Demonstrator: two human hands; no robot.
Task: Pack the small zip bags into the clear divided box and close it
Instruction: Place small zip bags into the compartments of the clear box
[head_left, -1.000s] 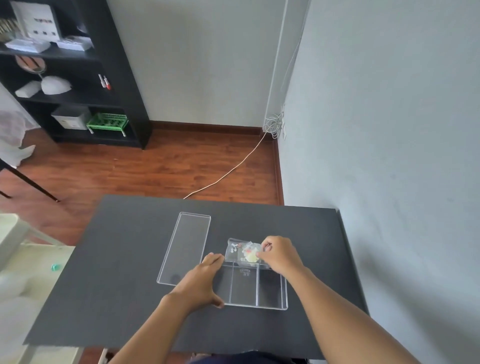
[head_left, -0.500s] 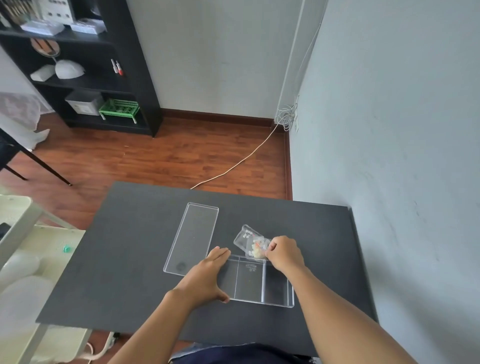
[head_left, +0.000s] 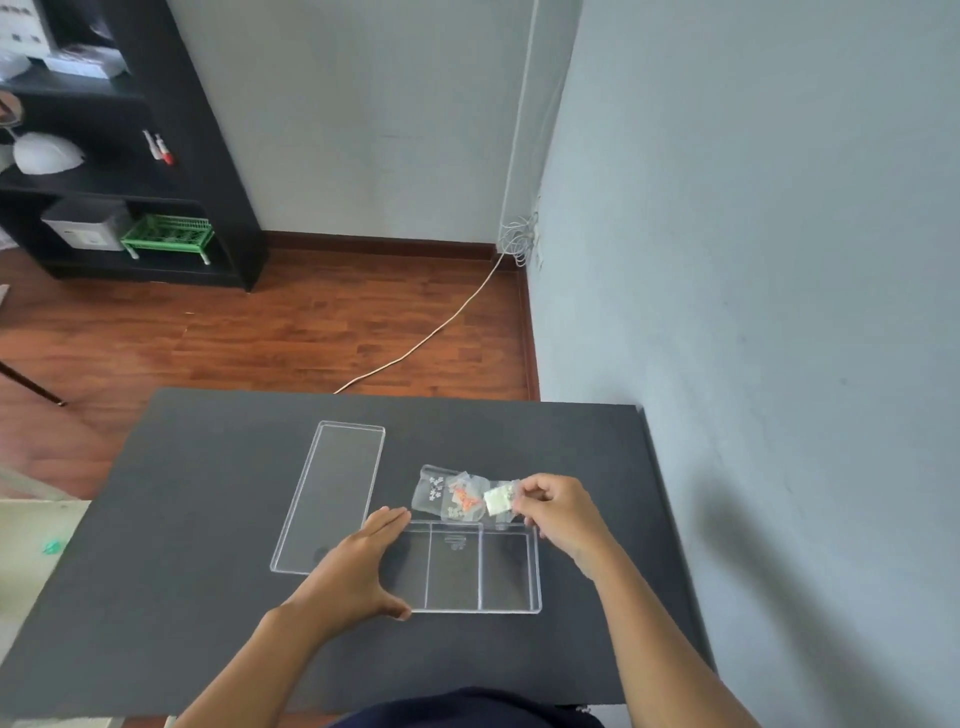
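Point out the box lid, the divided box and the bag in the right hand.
box lid (head_left: 332, 493): head view, middle of panel.
divided box (head_left: 509, 571): head view, right compartment floor.
pale bag (head_left: 497, 501): head view, its middle.

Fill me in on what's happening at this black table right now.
A person is packing small zip bags into a clear divided box. The left hand steadies the box's left end, while the right hand pinches a bag with pale contents just beyond the box's far edge. Two more bags lie on the table beside it. The compartments that show look empty, and the clear lid lies flat to the left, so the box is open.
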